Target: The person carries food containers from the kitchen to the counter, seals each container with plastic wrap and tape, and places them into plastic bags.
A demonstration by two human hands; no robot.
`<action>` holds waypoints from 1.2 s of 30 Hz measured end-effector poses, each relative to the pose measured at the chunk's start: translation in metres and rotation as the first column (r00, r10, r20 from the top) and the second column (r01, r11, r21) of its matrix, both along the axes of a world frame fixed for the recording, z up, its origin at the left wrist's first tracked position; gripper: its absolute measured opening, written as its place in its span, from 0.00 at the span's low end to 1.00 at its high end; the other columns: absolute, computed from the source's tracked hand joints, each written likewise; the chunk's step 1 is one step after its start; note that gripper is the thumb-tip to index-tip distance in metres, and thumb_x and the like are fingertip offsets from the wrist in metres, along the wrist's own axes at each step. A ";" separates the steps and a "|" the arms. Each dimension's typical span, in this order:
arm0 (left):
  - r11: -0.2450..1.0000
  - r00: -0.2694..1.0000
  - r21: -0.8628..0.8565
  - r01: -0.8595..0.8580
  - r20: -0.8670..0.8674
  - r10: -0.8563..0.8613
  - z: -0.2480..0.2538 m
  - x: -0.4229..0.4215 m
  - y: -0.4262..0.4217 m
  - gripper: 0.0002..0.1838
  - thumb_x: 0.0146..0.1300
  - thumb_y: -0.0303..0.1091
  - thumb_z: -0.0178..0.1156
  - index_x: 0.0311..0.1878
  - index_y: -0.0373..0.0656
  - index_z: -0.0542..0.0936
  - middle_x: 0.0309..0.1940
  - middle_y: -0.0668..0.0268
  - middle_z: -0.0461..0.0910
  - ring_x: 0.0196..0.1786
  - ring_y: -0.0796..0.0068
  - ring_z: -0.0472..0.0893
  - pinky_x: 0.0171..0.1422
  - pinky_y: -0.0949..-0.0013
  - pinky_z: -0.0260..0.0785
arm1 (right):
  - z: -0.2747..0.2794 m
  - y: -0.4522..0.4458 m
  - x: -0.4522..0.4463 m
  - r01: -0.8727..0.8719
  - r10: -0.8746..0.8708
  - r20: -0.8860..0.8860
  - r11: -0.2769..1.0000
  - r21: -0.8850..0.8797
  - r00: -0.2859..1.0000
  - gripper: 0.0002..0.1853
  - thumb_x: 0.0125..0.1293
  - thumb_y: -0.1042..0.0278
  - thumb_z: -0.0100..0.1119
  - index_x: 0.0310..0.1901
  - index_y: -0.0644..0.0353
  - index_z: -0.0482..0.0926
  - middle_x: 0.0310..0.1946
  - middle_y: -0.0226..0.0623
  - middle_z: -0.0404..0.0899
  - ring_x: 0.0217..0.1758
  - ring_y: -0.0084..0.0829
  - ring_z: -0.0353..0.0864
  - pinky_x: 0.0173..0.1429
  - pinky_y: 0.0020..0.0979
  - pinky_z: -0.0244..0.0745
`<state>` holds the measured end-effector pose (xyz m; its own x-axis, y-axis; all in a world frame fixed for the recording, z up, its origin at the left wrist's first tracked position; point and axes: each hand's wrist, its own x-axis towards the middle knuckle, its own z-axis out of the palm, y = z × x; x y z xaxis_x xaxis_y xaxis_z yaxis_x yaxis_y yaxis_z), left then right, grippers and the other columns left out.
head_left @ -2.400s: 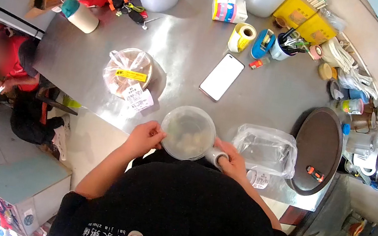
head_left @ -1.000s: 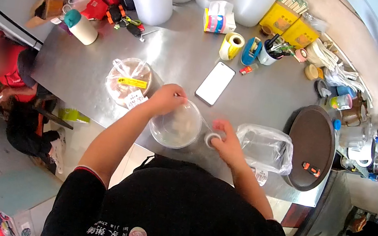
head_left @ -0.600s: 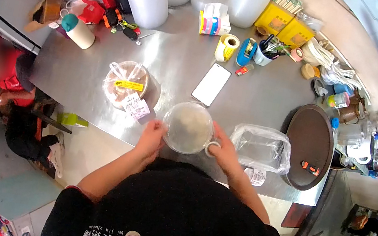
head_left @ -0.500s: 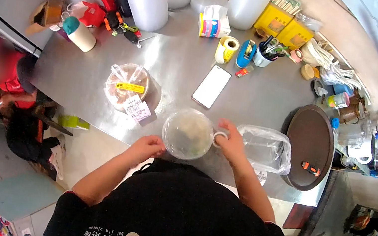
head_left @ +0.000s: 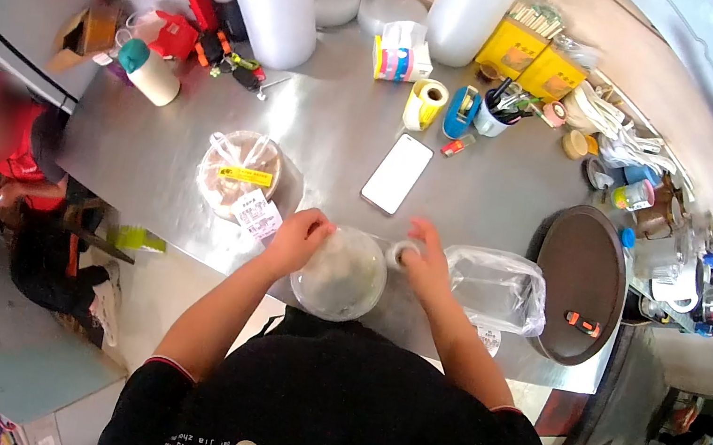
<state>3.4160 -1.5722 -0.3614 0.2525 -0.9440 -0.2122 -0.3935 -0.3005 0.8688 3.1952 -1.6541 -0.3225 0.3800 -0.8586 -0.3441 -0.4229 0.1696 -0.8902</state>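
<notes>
A round clear plastic container [head_left: 339, 279] with a lid and pale, greenish contents stands at the table's near edge, in front of my body. My left hand [head_left: 301, 237] is at its upper left rim, fingers pinched together; what they hold, if anything, is too small to make out. To the right of the container, my right hand [head_left: 426, 259] grips a small roll of clear tape [head_left: 402, 254] by its ring. Beyond my left hand sits a bagged round tub [head_left: 238, 165] with a yellow label and a printed receipt [head_left: 260, 214]. A white-screened phone [head_left: 397, 173] lies farther back.
Right of my hand are a rectangular plastic-lined container [head_left: 497, 290] and a big brown round tray [head_left: 584, 272] holding an orange cutter [head_left: 583, 323]. A label roll [head_left: 425, 104], blue tape dispenser [head_left: 463, 112] and pen cup [head_left: 493, 118] stand behind. A seated person [head_left: 33, 165] is at left.
My left hand has moved up and right along the container's rim. The container has shifted slightly toward me and left. My right hand still holds the tape roll, now slightly farther left.
</notes>
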 end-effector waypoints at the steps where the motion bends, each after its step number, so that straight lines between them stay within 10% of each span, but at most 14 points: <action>1: 0.988 0.988 -0.099 -0.118 0.088 0.127 -0.005 -0.004 0.008 0.11 0.61 0.36 0.57 0.29 0.37 0.75 0.19 0.66 0.73 0.24 0.78 0.70 0.29 0.71 0.63 | -0.012 0.014 -0.019 -0.031 0.032 0.031 0.999 -0.041 0.999 0.28 0.50 0.64 0.53 0.56 0.59 0.65 0.49 0.42 0.69 0.47 0.33 0.72 0.50 0.33 0.70; 10: 0.767 0.791 -0.201 -0.609 -0.091 0.605 -0.026 -0.041 0.048 0.10 0.62 0.35 0.55 0.31 0.38 0.73 0.20 0.65 0.72 0.24 0.76 0.70 0.30 0.69 0.63 | -0.021 0.062 -0.031 -0.100 0.099 0.027 0.994 0.043 0.995 0.24 0.49 0.69 0.52 0.52 0.60 0.72 0.48 0.39 0.73 0.50 0.33 0.73 0.53 0.31 0.69; 13: 0.924 0.878 0.124 -0.363 -0.288 0.383 0.008 -0.024 0.088 0.10 0.61 0.36 0.55 0.31 0.39 0.75 0.22 0.66 0.74 0.26 0.79 0.72 0.31 0.72 0.65 | -0.008 0.032 -0.017 0.054 -0.055 0.066 0.998 0.027 0.996 0.19 0.49 0.72 0.50 0.45 0.62 0.78 0.47 0.39 0.75 0.53 0.32 0.72 0.57 0.32 0.65; 15: 0.958 0.913 0.178 0.226 -0.380 -0.145 0.008 0.000 0.110 0.10 0.61 0.37 0.56 0.33 0.40 0.77 0.24 0.67 0.76 0.29 0.80 0.74 0.34 0.75 0.67 | -0.015 0.016 -0.011 0.046 -0.061 -0.081 0.983 -0.180 0.995 0.20 0.48 0.72 0.51 0.46 0.59 0.78 0.45 0.39 0.75 0.50 0.33 0.72 0.56 0.32 0.65; 19: 0.986 0.978 -0.069 -0.153 -0.152 0.141 0.013 0.015 0.064 0.11 0.58 0.38 0.59 0.36 0.39 0.79 0.28 0.67 0.79 0.32 0.79 0.76 0.39 0.73 0.70 | 0.003 0.002 0.036 -0.059 0.010 -0.225 0.976 -0.212 0.974 0.21 0.48 0.72 0.51 0.48 0.57 0.77 0.45 0.40 0.73 0.46 0.33 0.72 0.52 0.31 0.67; 22: 0.981 0.992 -0.185 -0.064 -0.120 0.042 0.014 0.005 0.021 0.10 0.61 0.35 0.56 0.41 0.39 0.77 0.30 0.66 0.78 0.33 0.79 0.75 0.40 0.74 0.69 | -0.019 -0.006 0.055 -0.149 0.116 -0.126 0.943 -0.299 0.985 0.24 0.47 0.68 0.54 0.51 0.57 0.73 0.48 0.43 0.71 0.44 0.38 0.72 0.51 0.34 0.67; 25: 0.988 0.982 0.119 0.101 -0.172 -0.080 0.014 0.001 0.013 0.10 0.59 0.36 0.58 0.38 0.38 0.77 0.27 0.66 0.77 0.31 0.77 0.75 0.37 0.73 0.68 | -0.023 -0.009 0.050 -0.190 0.194 -0.006 0.956 -0.222 0.981 0.24 0.49 0.67 0.54 0.52 0.58 0.72 0.48 0.43 0.71 0.45 0.38 0.72 0.51 0.35 0.67; 34: 0.810 0.806 -0.062 -0.583 -0.168 0.568 -0.008 -0.033 0.046 0.10 0.60 0.35 0.57 0.33 0.36 0.75 0.23 0.67 0.73 0.27 0.79 0.68 0.33 0.73 0.63 | -0.026 0.071 -0.043 -0.242 0.213 -0.226 0.964 -0.107 0.951 0.14 0.52 0.71 0.50 0.43 0.60 0.71 0.43 0.39 0.73 0.40 0.28 0.74 0.49 0.26 0.67; 36: 0.765 0.764 -0.069 -0.641 -0.159 0.626 -0.007 -0.037 0.044 0.09 0.60 0.34 0.57 0.34 0.37 0.74 0.24 0.67 0.73 0.28 0.79 0.69 0.34 0.73 0.63 | -0.022 0.091 -0.033 -0.127 0.123 0.034 0.978 0.168 0.992 0.22 0.52 0.65 0.52 0.51 0.59 0.71 0.45 0.43 0.74 0.47 0.35 0.74 0.52 0.34 0.68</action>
